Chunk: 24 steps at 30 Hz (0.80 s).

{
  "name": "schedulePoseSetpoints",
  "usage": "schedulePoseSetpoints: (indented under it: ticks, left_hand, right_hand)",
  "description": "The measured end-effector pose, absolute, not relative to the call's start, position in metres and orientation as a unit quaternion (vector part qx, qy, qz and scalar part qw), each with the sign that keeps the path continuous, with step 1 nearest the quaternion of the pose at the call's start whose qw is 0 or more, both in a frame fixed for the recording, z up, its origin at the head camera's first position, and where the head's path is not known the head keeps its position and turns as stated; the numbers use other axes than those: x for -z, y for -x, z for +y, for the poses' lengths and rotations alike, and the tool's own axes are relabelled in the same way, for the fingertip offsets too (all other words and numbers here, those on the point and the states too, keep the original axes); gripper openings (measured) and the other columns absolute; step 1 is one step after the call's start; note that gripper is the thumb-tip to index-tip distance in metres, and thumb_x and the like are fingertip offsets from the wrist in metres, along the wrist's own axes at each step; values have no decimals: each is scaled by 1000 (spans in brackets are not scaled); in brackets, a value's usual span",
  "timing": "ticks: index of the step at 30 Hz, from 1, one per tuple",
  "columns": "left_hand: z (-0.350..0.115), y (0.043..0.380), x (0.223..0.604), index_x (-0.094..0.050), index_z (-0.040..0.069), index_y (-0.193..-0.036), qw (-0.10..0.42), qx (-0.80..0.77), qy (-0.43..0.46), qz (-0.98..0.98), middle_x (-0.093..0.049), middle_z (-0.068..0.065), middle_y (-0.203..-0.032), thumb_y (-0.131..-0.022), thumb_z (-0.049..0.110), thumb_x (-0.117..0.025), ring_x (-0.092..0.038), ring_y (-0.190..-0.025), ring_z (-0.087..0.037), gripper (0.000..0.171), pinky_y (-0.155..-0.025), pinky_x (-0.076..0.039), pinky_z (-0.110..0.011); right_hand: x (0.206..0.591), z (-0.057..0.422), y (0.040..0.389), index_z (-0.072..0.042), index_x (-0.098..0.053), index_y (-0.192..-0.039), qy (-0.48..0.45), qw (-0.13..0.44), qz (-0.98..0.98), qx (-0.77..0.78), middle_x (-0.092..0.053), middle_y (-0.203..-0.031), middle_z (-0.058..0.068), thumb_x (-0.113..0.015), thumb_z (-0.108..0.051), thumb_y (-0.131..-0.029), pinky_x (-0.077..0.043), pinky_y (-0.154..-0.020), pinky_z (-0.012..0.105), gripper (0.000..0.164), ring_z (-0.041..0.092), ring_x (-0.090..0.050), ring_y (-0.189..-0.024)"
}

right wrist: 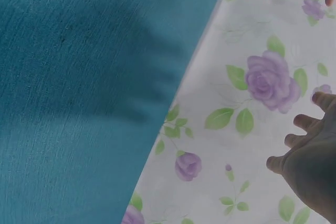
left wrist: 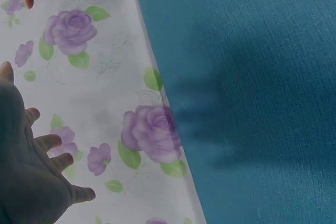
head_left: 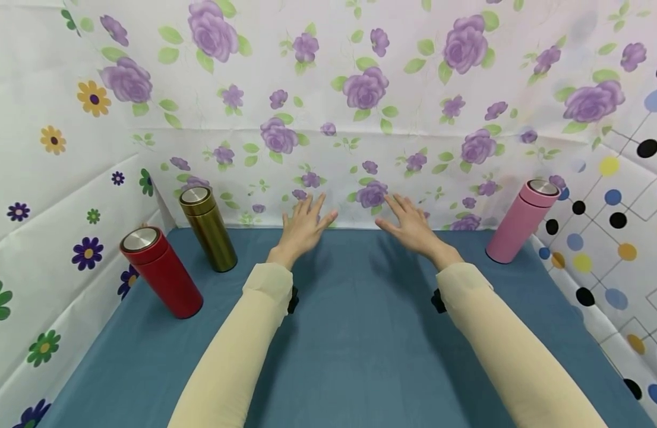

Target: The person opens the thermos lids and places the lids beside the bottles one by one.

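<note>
We count three vacuum flasks. The olive-gold flask [head_left: 208, 232] stands at the back left, nearest the left hand [head_left: 300, 229]; the red flask [head_left: 165, 274] stands closer to us and farther left; the pink flask [head_left: 521, 224] stands at the back right, nearest the right hand [head_left: 411, 230]. Each has its silver-topped lid [head_left: 140, 239] on, so we cannot see what is inside. All three rest on one blue tablecloth [head_left: 355, 339].

Both hands are wide and bare, palms down and fingers [head_left: 318, 205] spread, raised between the olive-gold and pink flasks, well apart from each other. Their shadows fall on the cloth. Two cream sleeves [head_left: 229, 356] run off the bottom edge, partly covering a small black device [head_left: 293, 300] at each wrist.

We count three patterned sheets: purple roses [head_left: 328, 77] behind, daisies [head_left: 40, 196] on the left, dots [head_left: 622, 238] on the right. In each wrist view the near hand is dark and cut off by the edge, and only some fingers of the other hand show in a top corner.
</note>
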<state>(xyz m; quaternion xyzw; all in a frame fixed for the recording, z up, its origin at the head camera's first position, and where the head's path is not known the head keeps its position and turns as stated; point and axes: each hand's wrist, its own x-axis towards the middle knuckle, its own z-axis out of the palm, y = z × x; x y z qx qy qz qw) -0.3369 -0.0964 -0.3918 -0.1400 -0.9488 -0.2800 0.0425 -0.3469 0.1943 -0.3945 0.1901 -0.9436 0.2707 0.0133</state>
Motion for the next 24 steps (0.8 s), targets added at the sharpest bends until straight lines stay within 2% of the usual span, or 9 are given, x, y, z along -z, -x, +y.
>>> schedulePoseSetpoints:
  ticks: [9, 20, 24]
  left_hand:
    - [-97, 325, 389, -18, 24, -169, 49, 316, 158, -934, -15, -16, -173, -110, 60, -35, -14, -158, -40, 71, -121, -6, -72]
    - [-103, 308, 381, -17, 28, -168, 50, 341, 184, -921, -14, -10, -174, -110, 58, -35, -15, -159, -35, 68, -123, -10, -67]
    - [-106, 301, 380, -17, 29, -168, 56, 357, 189, -913, -14, -8, -174, -109, 60, -35, -14, -159, -32, 69, -124, -9, -64]
  right_hand:
    - [392, 194, 341, -19, -16, -169, -207, -3, -917, -341, -7, -174, 12, -52, -54, -107, -16, -119, 72, 80, 39, -7, -159]
    - [388, 195, 335, -33, -17, -168, -227, -23, -895, -383, -9, -174, 9, -52, -56, -106, -19, -119, 72, 74, 33, -7, -160]
    - [386, 194, 332, -34, -19, -167, -231, -25, -884, -406, -11, -174, 8, -52, -56, -106, -17, -119, 72, 73, 33, -6, -160]
